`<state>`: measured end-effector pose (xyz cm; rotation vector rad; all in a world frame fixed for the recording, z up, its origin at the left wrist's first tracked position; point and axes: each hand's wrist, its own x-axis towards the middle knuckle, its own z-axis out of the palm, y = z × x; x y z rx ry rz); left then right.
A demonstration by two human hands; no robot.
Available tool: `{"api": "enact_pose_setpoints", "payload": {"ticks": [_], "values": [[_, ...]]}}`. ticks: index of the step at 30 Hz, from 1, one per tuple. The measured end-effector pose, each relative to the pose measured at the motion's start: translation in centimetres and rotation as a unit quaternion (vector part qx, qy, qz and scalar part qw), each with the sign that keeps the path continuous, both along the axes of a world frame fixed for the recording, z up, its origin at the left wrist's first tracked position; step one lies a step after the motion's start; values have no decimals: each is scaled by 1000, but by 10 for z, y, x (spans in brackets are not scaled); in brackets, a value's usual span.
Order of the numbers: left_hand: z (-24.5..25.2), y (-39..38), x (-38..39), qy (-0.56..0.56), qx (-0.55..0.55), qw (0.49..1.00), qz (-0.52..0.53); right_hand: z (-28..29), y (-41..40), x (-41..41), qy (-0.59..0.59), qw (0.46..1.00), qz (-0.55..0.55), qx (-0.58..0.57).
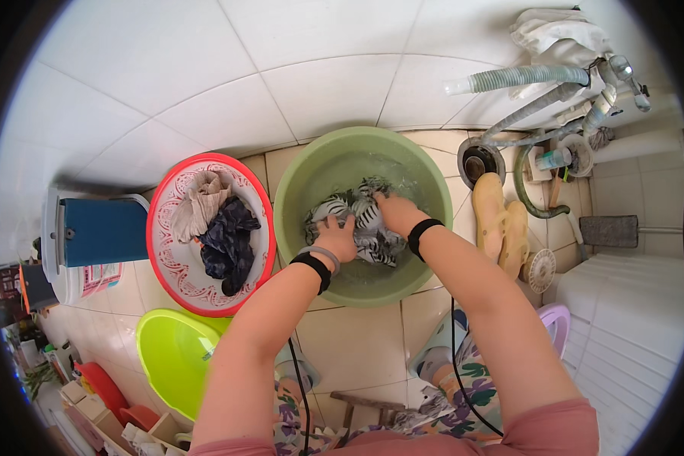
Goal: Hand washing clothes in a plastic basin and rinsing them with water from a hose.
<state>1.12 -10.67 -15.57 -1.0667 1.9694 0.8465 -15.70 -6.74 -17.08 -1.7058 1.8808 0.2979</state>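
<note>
A green plastic basin [296,171] holds water and a wet black-and-white patterned garment [367,216], partly under the surface. My left hand [336,238] lies on the near left part of this cloth, fingers spread. With its fingertips dug into the fabric, my right hand [400,215] grips the cloth at the upper right; some of those fingers are hidden. Left of the green basin, a red-rimmed white basin [165,265] contains a beige garment [200,208] and a dark patterned garment [228,239]. Both wrists wear black bands.
A lime-green basin [171,353] leans at lower left. A blue-fronted bin [102,232] stands at far left. To the right are yellow slippers [493,222], a floor drain [479,162] and hoses [524,77]. A wooden stool [367,402] is below, and a tiled wall [330,85] rises behind.
</note>
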Motion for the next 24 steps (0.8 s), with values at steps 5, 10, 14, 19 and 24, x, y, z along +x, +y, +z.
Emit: {"api": "enact_pose_setpoints", "payload": {"ticks": [5, 10, 14, 19, 24], "values": [[26, 22, 10, 66, -17, 997, -48, 31, 9, 17, 41, 997, 67, 8], [-10, 16, -4, -6, 38, 991, -131, -30, 22, 23, 169, 973, 142, 65], [-19, 16, -5, -34, 67, 990, -119, 3, 7, 20, 56, 989, 17, 133], [2, 2, 6, 61, 108, 989, -81, -23, 32, -20, -10, 998, -55, 7], [58, -2, 29, 100, 106, 988, -54, 55, 46, 12, -29, 995, -24, -89]]}}
